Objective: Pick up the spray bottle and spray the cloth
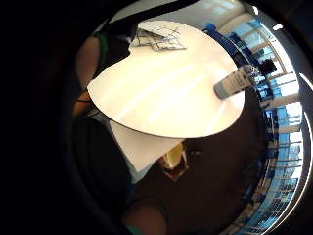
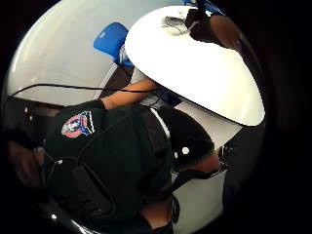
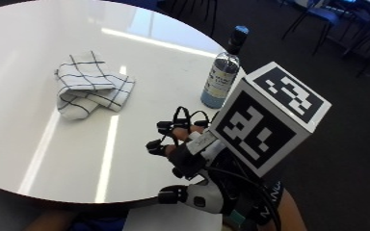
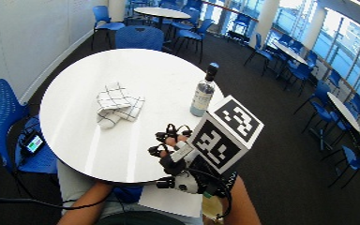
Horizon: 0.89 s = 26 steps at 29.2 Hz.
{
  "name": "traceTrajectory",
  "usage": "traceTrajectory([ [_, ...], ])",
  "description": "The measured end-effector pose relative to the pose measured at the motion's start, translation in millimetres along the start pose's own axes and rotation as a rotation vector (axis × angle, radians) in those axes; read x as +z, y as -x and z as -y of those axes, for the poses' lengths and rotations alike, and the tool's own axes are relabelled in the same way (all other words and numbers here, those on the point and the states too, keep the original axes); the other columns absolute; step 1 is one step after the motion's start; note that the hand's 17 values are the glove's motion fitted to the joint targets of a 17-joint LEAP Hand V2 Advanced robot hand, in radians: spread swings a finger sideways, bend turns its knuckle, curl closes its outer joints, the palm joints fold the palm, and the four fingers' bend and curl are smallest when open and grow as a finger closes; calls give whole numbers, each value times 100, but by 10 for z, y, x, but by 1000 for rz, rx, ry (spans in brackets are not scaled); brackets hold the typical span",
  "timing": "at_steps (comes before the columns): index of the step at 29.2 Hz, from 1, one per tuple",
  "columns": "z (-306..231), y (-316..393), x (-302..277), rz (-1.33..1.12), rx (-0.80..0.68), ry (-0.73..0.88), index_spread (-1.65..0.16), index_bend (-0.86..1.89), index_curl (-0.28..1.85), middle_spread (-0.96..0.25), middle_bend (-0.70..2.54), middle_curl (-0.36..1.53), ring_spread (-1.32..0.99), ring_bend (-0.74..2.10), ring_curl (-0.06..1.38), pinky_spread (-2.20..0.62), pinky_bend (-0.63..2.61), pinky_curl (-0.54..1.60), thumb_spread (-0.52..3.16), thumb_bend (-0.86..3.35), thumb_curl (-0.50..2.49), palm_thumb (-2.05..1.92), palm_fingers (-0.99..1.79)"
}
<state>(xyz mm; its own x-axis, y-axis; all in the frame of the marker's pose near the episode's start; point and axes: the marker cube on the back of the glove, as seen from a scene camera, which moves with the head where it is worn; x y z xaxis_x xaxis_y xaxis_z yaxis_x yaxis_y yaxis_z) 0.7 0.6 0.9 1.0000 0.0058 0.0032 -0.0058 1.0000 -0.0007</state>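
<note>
A clear spray bottle (image 3: 222,73) with a blue label and a black nozzle stands upright near the right edge of the round white table (image 3: 37,144). A white cloth (image 3: 92,87) with a dark grid pattern lies folded toward the table's left. My gloved right hand (image 3: 180,144) hovers over the table's near edge, below the bottle and apart from it, with its fingers loosely curled and holding nothing. In the little finger side palm view the bottle (image 1: 237,81) and the cloth (image 1: 159,36) lie at opposite sides of the table. The wide view shows the bottle (image 4: 203,91), the cloth (image 4: 117,105) and the hand (image 4: 170,147).
Blue chairs (image 4: 139,37) and other tables (image 4: 161,11) stand around the room on dark carpet. A blue chair (image 4: 2,117) at the table's left carries a small device (image 4: 33,143). A white sheet (image 3: 172,220) lies on the person's lap below the table edge.
</note>
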Motion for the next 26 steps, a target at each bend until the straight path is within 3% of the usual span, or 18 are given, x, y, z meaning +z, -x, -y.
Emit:
traceTrajectory([
  [13,30,-211,22,24,70,-34,-38,30,26,-11,19,18,-6,28,19,17,29,20,95,19,13,42,62],
  [26,277,-718,-77,62,288,-295,-41,17,29,-11,19,24,-8,32,25,16,25,25,112,15,19,49,70],
])
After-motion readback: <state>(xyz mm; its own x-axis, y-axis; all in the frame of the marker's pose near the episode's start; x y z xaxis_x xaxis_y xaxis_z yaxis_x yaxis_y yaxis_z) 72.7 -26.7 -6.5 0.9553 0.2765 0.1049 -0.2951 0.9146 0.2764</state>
